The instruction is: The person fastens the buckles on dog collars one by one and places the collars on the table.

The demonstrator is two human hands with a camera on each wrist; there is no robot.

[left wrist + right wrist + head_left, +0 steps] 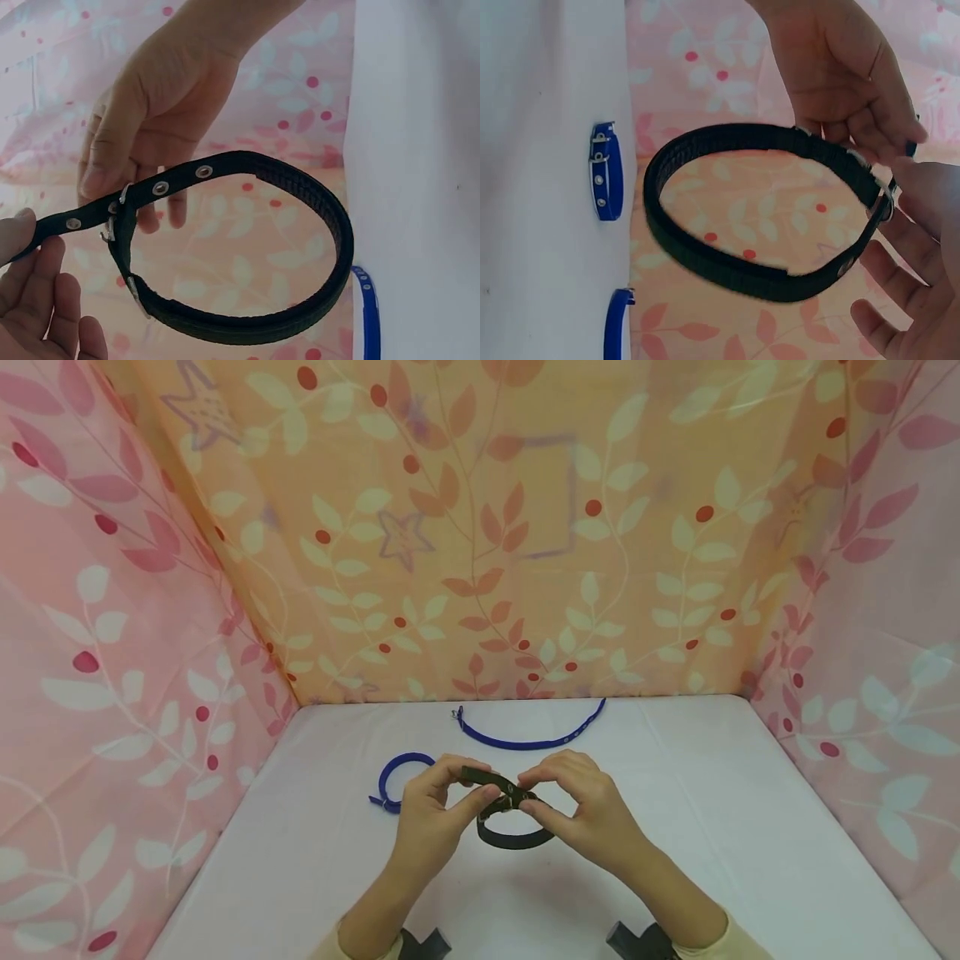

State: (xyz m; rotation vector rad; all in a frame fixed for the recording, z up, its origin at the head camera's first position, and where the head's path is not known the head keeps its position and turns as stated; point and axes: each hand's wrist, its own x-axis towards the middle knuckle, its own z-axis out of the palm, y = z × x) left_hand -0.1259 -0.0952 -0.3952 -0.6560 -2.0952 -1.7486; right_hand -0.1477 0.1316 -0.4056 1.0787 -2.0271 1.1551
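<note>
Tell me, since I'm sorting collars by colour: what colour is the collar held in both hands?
Black, with silver eyelets; the collar shows best in the left wrist view.

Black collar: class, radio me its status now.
Left hand and right hand both pinch black collar at its buckle. Collar looped, above table. Nothing obstructing.

Makeshift recording booth — leaf-print cloth walls (480,527) round a white table (750,827)
</note>
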